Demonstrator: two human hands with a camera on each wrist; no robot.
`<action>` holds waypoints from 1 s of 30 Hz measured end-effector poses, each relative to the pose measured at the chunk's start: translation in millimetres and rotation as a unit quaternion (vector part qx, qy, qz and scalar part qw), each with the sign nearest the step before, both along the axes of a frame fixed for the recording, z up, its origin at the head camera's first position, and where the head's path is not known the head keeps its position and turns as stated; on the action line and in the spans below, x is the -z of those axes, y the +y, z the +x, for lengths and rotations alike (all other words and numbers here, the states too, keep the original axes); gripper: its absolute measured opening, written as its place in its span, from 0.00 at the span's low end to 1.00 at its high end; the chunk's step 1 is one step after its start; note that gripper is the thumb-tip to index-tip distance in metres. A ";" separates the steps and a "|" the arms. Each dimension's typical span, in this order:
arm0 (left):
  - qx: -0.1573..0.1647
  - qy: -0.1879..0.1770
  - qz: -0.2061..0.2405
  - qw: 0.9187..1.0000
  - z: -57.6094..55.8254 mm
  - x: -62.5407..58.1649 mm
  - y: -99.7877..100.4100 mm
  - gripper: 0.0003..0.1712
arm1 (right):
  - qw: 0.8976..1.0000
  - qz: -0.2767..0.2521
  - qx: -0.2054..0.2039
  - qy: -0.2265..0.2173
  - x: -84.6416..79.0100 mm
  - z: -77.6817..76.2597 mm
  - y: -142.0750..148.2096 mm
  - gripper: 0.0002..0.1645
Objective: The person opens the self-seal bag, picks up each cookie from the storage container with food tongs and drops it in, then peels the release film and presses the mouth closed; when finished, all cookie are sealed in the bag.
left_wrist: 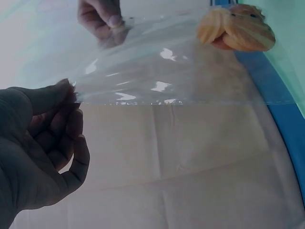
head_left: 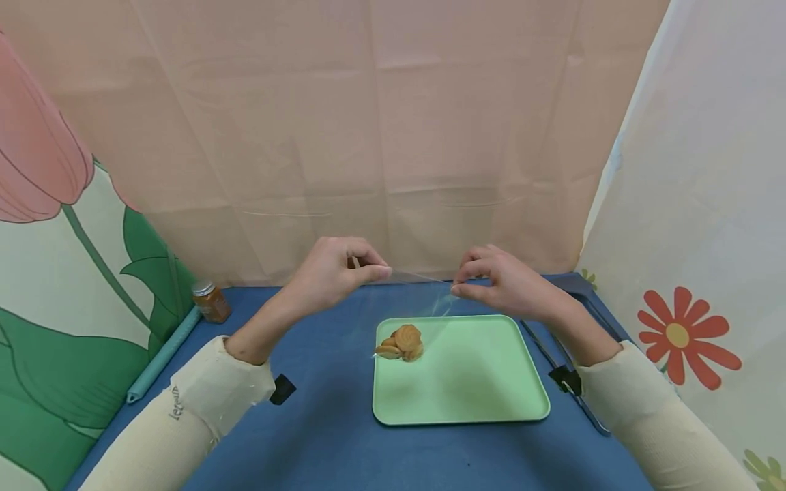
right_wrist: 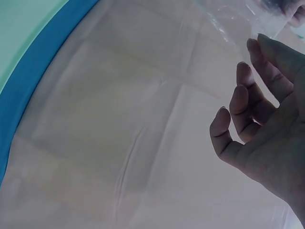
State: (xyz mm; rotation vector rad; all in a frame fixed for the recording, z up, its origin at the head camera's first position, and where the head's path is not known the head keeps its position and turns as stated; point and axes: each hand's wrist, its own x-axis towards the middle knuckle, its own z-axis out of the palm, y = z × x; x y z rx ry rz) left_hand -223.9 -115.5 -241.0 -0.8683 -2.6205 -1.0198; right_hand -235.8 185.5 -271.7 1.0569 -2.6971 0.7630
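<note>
Between both hands, held up above the table, stretches a clear plastic bag (left_wrist: 157, 71). My left hand (head_left: 340, 269) pinches one upper corner between thumb and forefinger. The other upper corner is pinched by the thumb and forefinger of my right hand (head_left: 500, 279), whose remaining fingers are loosely bent in the right wrist view. Several round golden-brown cookies (head_left: 405, 339) are bunched together and seem to lie in the lower part of the bag, over the left edge of a light green tray (head_left: 467, 382). The bag's outline is hard to make out in the head view.
At the back left stands a jar (head_left: 211, 302) with a silver lid and orange-brown contents. A teal roll (head_left: 164, 354) lies along the left table edge. Dark metal bars (head_left: 598, 409), partly behind my right arm, lie right of the tray. A beige cloth (head_left: 381, 136) hangs behind.
</note>
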 end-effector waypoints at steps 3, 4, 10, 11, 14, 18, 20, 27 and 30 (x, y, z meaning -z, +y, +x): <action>-0.004 -0.011 0.008 1.000 0.6 0.6 -2.1 0.03 | 1.000 -0.003 0.003 -0.004 0.6 -0.3 0.9 0.07; -0.004 -0.013 0.010 1.000 0.7 0.8 -2.9 0.02 | 1.000 -0.003 0.003 -0.005 0.8 -0.4 1.4 0.09; -0.007 -0.015 0.019 1.000 0.5 1.2 -6.5 0.03 | 1.000 -0.011 -0.012 -0.004 0.1 1.0 3.7 0.07; -0.008 -0.014 0.020 1.000 0.6 1.1 -7.1 0.03 | 1.000 -0.011 -0.016 -0.002 -0.2 1.4 4.0 0.07; -0.012 -0.011 0.021 1.000 0.2 2.4 -9.3 0.03 | 1.000 -0.012 -0.021 0.003 -0.7 2.5 5.3 0.06; -0.014 -0.012 0.027 0.999 0.0 4.3 -11.1 0.03 | 1.000 -0.013 -0.015 0.006 -0.1 3.5 7.0 0.06; -0.014 -0.014 0.033 0.999 0.0 5.0 -11.8 0.03 | 1.000 -0.014 -0.011 0.010 0.5 3.4 7.8 0.06; -0.019 -0.021 0.051 0.998 1.0 7.8 -18.0 0.03 | 0.997 -0.056 -0.029 0.049 1.8 3.5 11.4 0.07; -0.019 -0.014 0.054 0.998 1.9 9.4 -22.3 0.03 | 0.992 -0.089 -0.030 0.082 3.0 2.7 11.7 0.07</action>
